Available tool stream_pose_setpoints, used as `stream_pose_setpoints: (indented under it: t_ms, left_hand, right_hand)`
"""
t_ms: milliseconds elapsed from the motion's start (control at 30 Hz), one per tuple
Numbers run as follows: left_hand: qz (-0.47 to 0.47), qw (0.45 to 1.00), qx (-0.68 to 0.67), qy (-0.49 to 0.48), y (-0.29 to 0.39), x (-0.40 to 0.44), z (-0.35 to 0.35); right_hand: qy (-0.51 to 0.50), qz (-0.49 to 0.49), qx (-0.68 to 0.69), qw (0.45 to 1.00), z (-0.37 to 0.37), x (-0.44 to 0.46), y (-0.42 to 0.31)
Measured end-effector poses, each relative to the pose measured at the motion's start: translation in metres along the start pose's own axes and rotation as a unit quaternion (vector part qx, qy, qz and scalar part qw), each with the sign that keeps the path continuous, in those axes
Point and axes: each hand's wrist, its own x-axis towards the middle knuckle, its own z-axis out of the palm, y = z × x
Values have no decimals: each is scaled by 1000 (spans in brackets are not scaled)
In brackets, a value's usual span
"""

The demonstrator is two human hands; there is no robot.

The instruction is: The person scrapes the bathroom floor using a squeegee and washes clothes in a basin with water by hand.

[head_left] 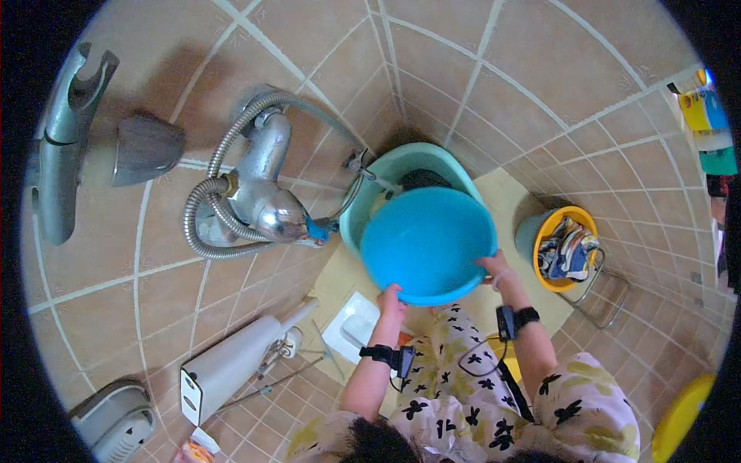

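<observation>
A round blue basin (428, 243) is held between my two hands, its open side facing up toward me. My left hand (391, 299) grips the near rim at the lower left, with the fingers partly hidden under it. On the right side of the rim, my right hand (496, 268) has its fingers closed round the edge. Behind and below the blue basin stands a larger pale green tub (432, 157), partly covered by it. Something dark (426, 179) lies in that tub; its kind cannot be made out.
A chrome mixer tap (266, 185) with a coiled metal hose juts from the left wall. An orange-rimmed bucket (592, 224) of cloths stands at right beside a metal-framed stool (614, 297). A white squat toilet (351, 328) and a white cistern (231, 363) are at lower left.
</observation>
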Motion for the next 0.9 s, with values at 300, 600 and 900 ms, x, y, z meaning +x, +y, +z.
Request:
stream_pose_setpoints:
  t_ms: [300, 600, 900]
  left_hand:
    - [-62, 997, -22, -42, 55, 34, -11]
    - [-102, 990, -77, -60, 51, 61, -5]
    - [-57, 985, -108, -124, 36, 84, -9]
  right_hand:
    - [-30, 123, -57, 990, 43, 51, -32]
    - [74, 101, 39, 991, 58, 42, -54]
    - [107, 24, -39, 993, 64, 36, -49]
